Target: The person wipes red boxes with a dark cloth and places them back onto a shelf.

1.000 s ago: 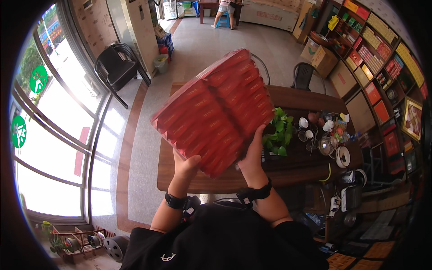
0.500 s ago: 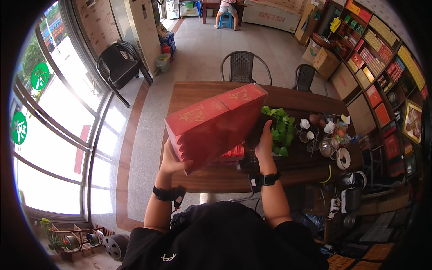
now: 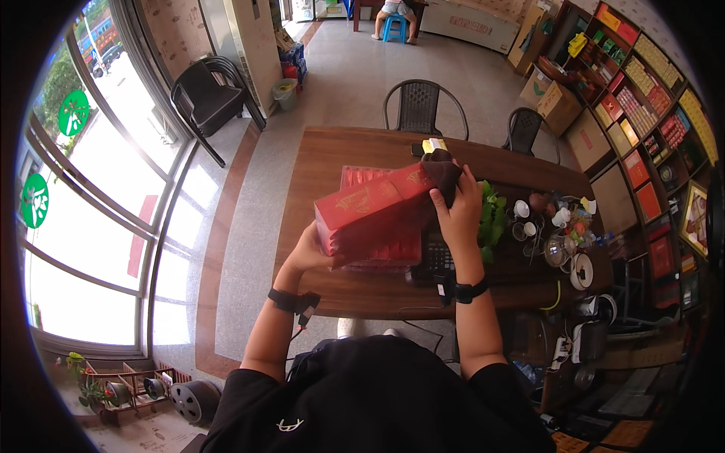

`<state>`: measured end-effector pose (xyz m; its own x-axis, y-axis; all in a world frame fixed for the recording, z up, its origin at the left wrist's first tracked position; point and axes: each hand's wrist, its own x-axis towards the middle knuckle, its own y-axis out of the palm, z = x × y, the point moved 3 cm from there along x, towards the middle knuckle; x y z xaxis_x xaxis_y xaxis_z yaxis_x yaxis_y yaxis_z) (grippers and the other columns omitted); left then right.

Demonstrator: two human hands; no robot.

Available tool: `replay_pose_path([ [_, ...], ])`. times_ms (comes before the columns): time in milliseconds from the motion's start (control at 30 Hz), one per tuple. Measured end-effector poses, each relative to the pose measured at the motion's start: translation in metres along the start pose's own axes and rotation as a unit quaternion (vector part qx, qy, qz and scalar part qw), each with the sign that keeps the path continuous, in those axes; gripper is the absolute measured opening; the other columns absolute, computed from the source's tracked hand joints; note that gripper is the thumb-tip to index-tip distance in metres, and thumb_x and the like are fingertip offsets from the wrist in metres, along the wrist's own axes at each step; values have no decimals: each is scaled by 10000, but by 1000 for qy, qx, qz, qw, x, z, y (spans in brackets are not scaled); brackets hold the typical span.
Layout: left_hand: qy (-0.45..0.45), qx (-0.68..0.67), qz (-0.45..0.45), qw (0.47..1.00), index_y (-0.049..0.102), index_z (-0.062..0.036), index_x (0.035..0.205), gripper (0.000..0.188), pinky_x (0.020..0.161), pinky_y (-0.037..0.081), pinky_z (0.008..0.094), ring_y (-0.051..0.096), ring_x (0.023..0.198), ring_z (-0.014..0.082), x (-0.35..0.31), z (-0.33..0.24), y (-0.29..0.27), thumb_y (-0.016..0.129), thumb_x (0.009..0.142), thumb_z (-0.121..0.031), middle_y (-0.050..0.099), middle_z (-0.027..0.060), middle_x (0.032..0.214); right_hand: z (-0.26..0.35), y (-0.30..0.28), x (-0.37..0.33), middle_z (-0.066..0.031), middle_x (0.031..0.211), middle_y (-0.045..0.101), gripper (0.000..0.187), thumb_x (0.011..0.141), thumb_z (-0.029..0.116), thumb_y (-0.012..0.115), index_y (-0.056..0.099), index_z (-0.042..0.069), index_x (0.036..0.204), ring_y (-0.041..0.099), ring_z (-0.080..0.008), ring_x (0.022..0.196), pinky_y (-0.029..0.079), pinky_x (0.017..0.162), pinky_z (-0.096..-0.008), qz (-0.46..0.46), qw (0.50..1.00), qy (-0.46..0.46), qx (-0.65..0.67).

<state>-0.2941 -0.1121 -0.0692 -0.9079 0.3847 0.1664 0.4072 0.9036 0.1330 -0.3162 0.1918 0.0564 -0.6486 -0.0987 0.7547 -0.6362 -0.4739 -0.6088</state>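
Note:
A glossy red box [image 3: 370, 202] with gold lettering is held tilted above the table. My left hand [image 3: 308, 249] grips its lower left end, the thumb along the near side. At the box's upper right end, my right hand [image 3: 459, 210] presses a dark brown cloth [image 3: 444, 175] over the corner, its fingers curled around the cloth. Partly hidden beneath the box, a clear-covered pack of red packets [image 3: 400, 252] lies on the brown wooden table [image 3: 321, 155]. A black calculator [image 3: 439, 257] sits beside that pack, below my right hand.
Right of my right hand are a green plant [image 3: 492, 219] and a glass teapot [image 3: 559, 251] among cups. A yellow-and-white item [image 3: 432, 145] lies near the far edge. Black chairs [image 3: 420, 107] stand beyond, and loaded shelves [image 3: 642, 113] line the right wall. Farther back, a person sits on a blue stool [image 3: 394, 29].
The red box has come down and farther from me, uncovering more of the red pack. My right hand has gone from beside the box to its upper right corner with the cloth.

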Motion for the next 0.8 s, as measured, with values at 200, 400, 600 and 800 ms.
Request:
replay_pose_path([
  [200, -9, 155, 27, 988, 486, -37, 1346, 764, 977, 480, 349, 577, 1172, 222, 9, -25, 0, 853, 687, -155, 585, 125, 1302, 107, 8, -7, -202, 1348, 547, 575, 802, 481, 702, 658, 66, 1198, 504, -346, 1280, 295, 1102, -593, 106, 984, -119, 83],
  [400, 132, 42, -103, 985, 506, -9, 1288, 679, 979, 471, 342, 582, 1150, 182, -3, -54, 20, 840, 734, -213, 591, 125, 1285, 137, 24, -21, -196, 1351, 552, 546, 766, 407, 749, 667, 68, 1185, 522, -321, 1272, 334, 1094, -527, 117, 977, -134, 121],
  [600, 51, 164, -140, 975, 563, 6, 1223, 633, 983, 476, 338, 602, 1130, 172, -11, -67, 15, 870, 681, -105, 654, 107, 1174, 61, 14, -9, -132, 1261, 629, 337, 855, 306, 708, 701, 49, 1071, 576, -313, 1199, 380, 1049, -535, 22, 998, -50, 32],
  [800, 40, 137, -122, 982, 556, 7, 1231, 636, 1010, 463, 344, 602, 1141, 184, 7, -74, 15, 859, 683, -106, 652, 112, 1180, 45, 13, 5, -175, 1217, 644, 381, 859, 372, 696, 720, 41, 1046, 580, -340, 1184, 391, 1023, -576, -12, 999, -8, -36],
])
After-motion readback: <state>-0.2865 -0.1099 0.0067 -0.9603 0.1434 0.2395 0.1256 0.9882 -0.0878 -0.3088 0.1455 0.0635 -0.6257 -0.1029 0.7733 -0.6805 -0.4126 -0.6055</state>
